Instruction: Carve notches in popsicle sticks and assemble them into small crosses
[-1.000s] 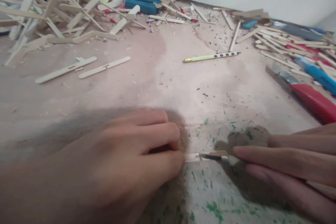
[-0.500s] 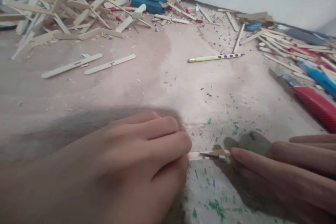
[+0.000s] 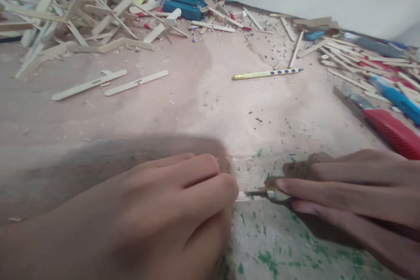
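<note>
My left hand (image 3: 177,214) is closed, its fingers pressing a pale craft stick (image 3: 242,197) flat against the tabletop. Only a short length of the stick shows beyond my fingertips; the rest is under the hand. From the right, my right hand (image 3: 351,192) pinches a slim craft knife (image 3: 271,194) just behind its metal collar. The thin dark blade points left and lies along the visible piece of stick, near my left fingers. Most of the knife's handle is hidden by my right fingers.
Two notched craft sticks (image 3: 136,83) lie at left, below a tangled heap of sticks (image 3: 108,13). A yellow pencil (image 3: 267,74) rests mid-table. To the right are a red utility knife (image 3: 393,131), a blue-handled tool (image 3: 395,96) and more sticks (image 3: 344,54). Green marks cover the near tabletop.
My right hand has moved slightly left and turned, its fingers now closer about the knife. The blade sits a little further left. My left hand stays on the stick.
</note>
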`<state>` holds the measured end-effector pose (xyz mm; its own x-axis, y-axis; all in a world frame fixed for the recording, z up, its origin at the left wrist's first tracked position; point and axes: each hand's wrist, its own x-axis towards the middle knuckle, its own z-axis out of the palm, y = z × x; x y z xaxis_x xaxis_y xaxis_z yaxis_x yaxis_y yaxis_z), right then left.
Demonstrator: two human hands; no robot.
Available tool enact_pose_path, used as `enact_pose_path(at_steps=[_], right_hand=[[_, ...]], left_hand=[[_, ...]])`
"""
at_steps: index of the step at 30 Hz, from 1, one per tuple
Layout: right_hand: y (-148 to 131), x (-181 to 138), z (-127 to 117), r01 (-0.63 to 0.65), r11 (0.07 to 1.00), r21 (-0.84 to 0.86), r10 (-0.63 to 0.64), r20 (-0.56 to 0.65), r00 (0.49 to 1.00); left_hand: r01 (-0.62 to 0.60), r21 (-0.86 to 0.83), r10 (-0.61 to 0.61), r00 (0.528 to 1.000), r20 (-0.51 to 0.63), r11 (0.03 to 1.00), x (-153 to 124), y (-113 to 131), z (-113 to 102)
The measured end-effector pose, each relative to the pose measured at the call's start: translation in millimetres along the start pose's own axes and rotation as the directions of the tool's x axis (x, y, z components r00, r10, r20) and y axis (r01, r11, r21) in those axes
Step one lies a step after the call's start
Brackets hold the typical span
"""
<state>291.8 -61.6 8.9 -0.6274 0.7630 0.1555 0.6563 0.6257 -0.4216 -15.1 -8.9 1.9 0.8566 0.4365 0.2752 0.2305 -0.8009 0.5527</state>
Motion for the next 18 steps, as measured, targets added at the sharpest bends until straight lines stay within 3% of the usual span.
enact_pose_path(at_steps=[6,10,18], right_hand=[[-10.1,10.5,-5.2,-0.142,0.942,0.303,0.131,0.058,0.990],[-12.2,12.1,-7.9,-0.173,0.938,0.300,0.168,0.043,0.985],[-7.2,9.4,-6.7,-0.160,0.964,0.213,0.144,0.089,0.986]], left_hand=[[-0.136,0.182,0.149,0.987,-0.056,0.974,2.5,-1.4,4.5],[-0.231,0.305,0.253,0.967,-0.033,0.924,0.8,-3.0,6.1],[-0.159,0.222,0.165,0.986,-0.008,0.962,-1.0,-1.5,6.9]])
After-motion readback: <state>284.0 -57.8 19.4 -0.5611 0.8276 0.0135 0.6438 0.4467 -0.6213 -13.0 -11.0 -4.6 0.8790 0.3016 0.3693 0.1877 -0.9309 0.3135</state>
